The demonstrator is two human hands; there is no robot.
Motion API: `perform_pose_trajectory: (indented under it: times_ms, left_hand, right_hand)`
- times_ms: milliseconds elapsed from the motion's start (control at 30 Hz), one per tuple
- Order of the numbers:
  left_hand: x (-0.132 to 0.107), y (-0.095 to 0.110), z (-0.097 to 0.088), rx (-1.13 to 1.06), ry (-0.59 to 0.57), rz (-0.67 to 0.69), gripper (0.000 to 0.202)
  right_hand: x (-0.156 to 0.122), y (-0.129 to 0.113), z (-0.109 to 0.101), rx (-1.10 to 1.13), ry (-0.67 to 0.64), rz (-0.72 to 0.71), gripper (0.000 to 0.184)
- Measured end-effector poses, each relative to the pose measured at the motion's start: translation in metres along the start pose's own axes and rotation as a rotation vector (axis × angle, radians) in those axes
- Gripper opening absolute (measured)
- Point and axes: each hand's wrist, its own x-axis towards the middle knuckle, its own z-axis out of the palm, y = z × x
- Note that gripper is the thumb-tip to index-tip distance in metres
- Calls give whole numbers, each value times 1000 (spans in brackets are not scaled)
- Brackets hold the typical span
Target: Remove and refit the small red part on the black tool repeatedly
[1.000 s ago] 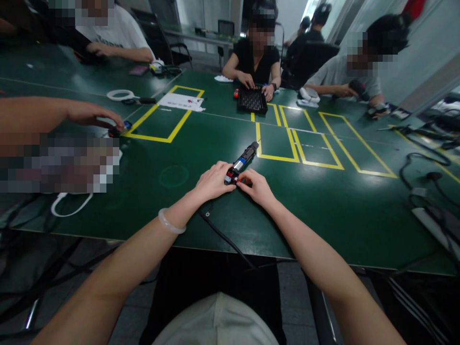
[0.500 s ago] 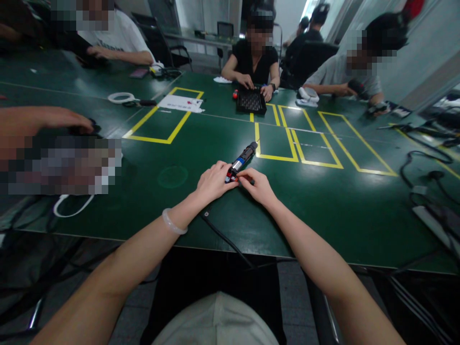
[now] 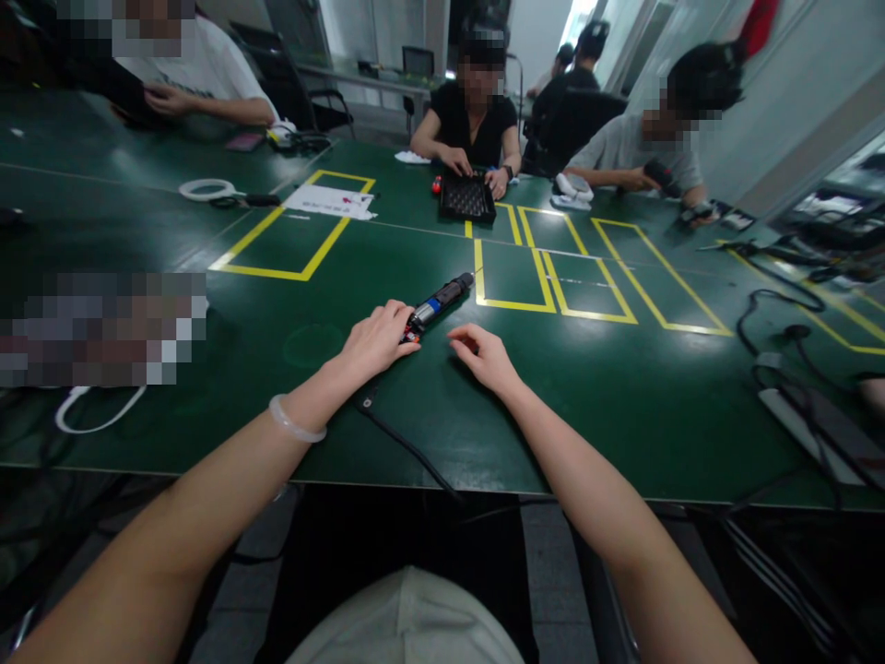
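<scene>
A slim tool (image 3: 440,304) that looks like an electric screwdriver lies slanted on the green table. Its inner parts show: a silver section, a blue band, and small red and orange bits at the rear. My left hand (image 3: 379,339) is wrapped over the rear end and hides part of it. Just right of the tool, apart from it, my right hand (image 3: 482,354) hovers low over the table. Its fingers are loosely curled, with a gap to the thumb and nothing visible between them.
A black cable (image 3: 407,443) runs from near my left wrist over the table's front edge. Yellow tape outlines (image 3: 515,304) mark the table. Across from me, a person works at a black tray (image 3: 467,201). A white paper (image 3: 330,201) lies left of it; cables (image 3: 753,314) lie at right.
My right hand has come off the tool's rear end, leaving a gap. My left hand keeps its hold. The view has shifted slightly, and the arm at far left is gone from view.
</scene>
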Motion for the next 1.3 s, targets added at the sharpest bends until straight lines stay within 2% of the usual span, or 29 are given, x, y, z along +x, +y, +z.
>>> perform_pose_trajectory:
  times_ms: [167,400,500,567,667,800,867,1033,1167,1233,1300]
  left_hand:
    - [12,-46,-2,22,-15,-99,57]
    - [17,-126,-5,26,26,-371,64]
    - [13,-148,-10,52,39,-480,69]
    - [9,-155,-12,64,35,-534,71]
    - [2,-152,-13,113,61,-566,70]
    - [-5,-136,-13,183,230,-502,62]
    - [-6,-130,-13,166,269,-468,55]
    - [-7,-126,-15,32,274,-479,45]
    - [-3,-121,-17,-45,402,-485,42]
    - [2,-110,-16,-135,441,-427,39]
    - [8,-91,-13,-344,402,-302,36]
  right_hand:
    - [0,2,-1,-3,-13,-3,16]
    - [0,4,-1,-17,-32,-4,15]
    - [1,3,-1,-31,-48,-10,15]
    - [1,2,-1,-38,-56,-9,14]
    - [2,2,-1,-37,-68,-11,14]
    - [2,2,-2,-38,-83,-7,14]
    - [2,1,-3,-40,-93,-1,14]
    - [2,2,-3,-48,-103,-11,14]
    - [3,0,-2,-56,-112,-7,14]
    - [3,0,-1,-47,-120,0,14]
    - [2,0,0,-21,-127,11,15]
